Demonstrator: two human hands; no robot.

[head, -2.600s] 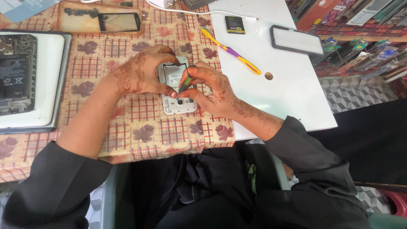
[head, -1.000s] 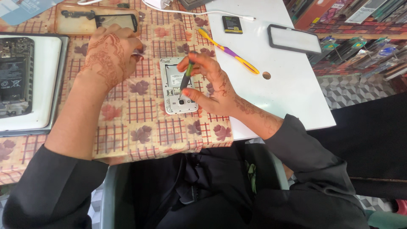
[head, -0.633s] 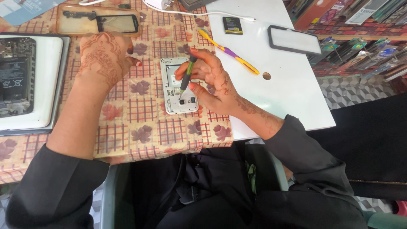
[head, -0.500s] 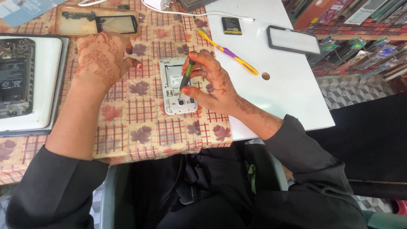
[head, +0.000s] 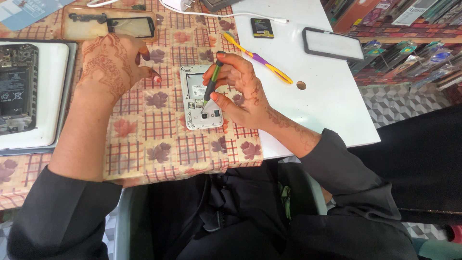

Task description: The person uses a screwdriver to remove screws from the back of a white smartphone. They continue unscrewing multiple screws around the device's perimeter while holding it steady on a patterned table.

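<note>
1. A green-handled screwdriver [head: 210, 83] is held in the grip of the right hand [head: 240, 86], pinched between thumb and fingers, its tip set down on the lower part of an opened white phone [head: 199, 103].
2. The phone is laid back-up (its cover off) on the patterned cloth [head: 159, 139] of the desk [head: 332, 106], just left of the right hand.
3. The left hand [head: 113, 60] is rested on the cloth left of the phone, apart from it; its grip is loosely curled and nothing is held.
4. A yellow-and-purple tool [head: 257, 58] is seen just beyond the right hand, and a small black battery [head: 262, 28] farther off.
5. A white tray [head: 48, 96] with a dismantled dark phone [head: 18, 89] is placed at the far left.
</note>
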